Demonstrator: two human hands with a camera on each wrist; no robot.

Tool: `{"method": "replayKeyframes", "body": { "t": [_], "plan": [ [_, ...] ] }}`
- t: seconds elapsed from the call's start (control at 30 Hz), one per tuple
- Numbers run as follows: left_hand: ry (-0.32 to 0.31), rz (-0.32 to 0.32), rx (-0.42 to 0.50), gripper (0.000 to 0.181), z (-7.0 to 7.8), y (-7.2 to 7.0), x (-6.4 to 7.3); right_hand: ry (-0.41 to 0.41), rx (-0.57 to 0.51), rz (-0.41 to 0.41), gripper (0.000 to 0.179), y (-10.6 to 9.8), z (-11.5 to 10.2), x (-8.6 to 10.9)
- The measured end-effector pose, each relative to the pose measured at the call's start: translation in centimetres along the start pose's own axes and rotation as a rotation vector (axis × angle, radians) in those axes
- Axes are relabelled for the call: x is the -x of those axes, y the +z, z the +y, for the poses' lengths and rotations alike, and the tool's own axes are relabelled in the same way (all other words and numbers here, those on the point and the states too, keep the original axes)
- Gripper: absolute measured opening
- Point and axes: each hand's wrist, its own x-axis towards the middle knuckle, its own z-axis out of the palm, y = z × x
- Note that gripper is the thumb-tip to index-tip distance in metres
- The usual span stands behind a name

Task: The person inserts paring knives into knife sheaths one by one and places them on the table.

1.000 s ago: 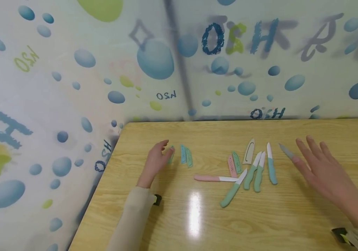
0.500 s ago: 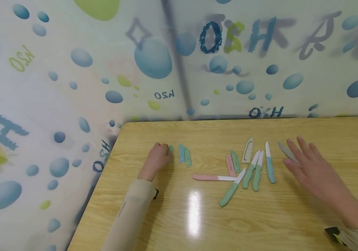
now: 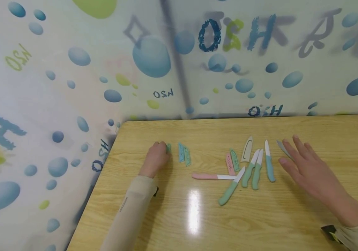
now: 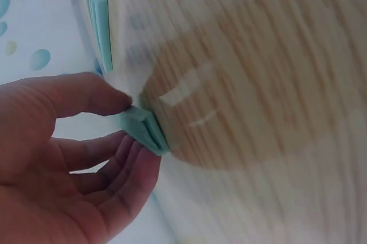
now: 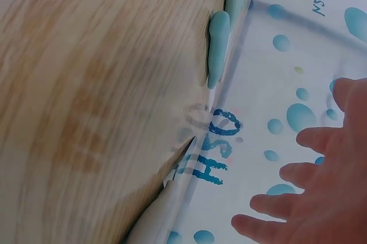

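My left hand [image 3: 155, 159] pinches a small green knife sheath [image 4: 143, 128] between thumb and fingers at the table's far left; in the head view only its end peeks out. Just right of it lie a blue sheath [image 3: 181, 152] and another green sheath [image 3: 187, 156]. With fingers straight and spread, my right hand [image 3: 318, 179] hovers over a knife whose grey blade [image 3: 282, 147] shows past the fingers. That knife's pale handle [image 5: 156, 215] appears in the right wrist view, apart from the hand.
Mid-table lie a pink-handled knife [image 3: 205, 176], several green-handled knives [image 3: 229, 192] and a blue-handled knife [image 3: 269, 167]. A pink sheath [image 3: 230, 164], a green sheath [image 3: 234, 159] and a cream sheath [image 3: 246, 150] lie behind them. A patterned wall [image 3: 135, 104] borders the table's back and left.
My left hand has come down onto the green sheath and its fingers have closed on it. The right hand has drifted slightly left, covering more of the grey blade.
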Motion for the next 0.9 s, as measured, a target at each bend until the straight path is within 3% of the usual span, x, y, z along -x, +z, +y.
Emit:
{"method": "replayKeyframes", "body": {
  "t": [0.17,0.37,0.63,0.77,0.9],
  "plan": [
    [-0.03,0.057,0.082,0.038,-0.5,-0.6,0.2,0.009,0.003,-0.001,0.068,0.1,-0.4,-0.2],
    [-0.024,0.088,0.3,0.044,-0.3,-1.3,0.7,-0.004,0.031,-0.006,0.066,0.2,-0.9,-0.5],
    [0.076,0.034,0.761,0.043,0.7,-1.0,2.0,-0.022,0.087,-0.025,0.062,0.3,-2.0,-0.8],
    [0.078,-0.005,0.981,0.047,1.4,-0.4,2.3,-0.056,0.103,0.015,0.055,0.8,-2.3,-0.7],
    [0.076,-0.03,1.139,0.04,2.4,0.6,2.9,-0.091,0.096,0.045,0.047,1.4,-2.7,-0.8]
  ]
}}
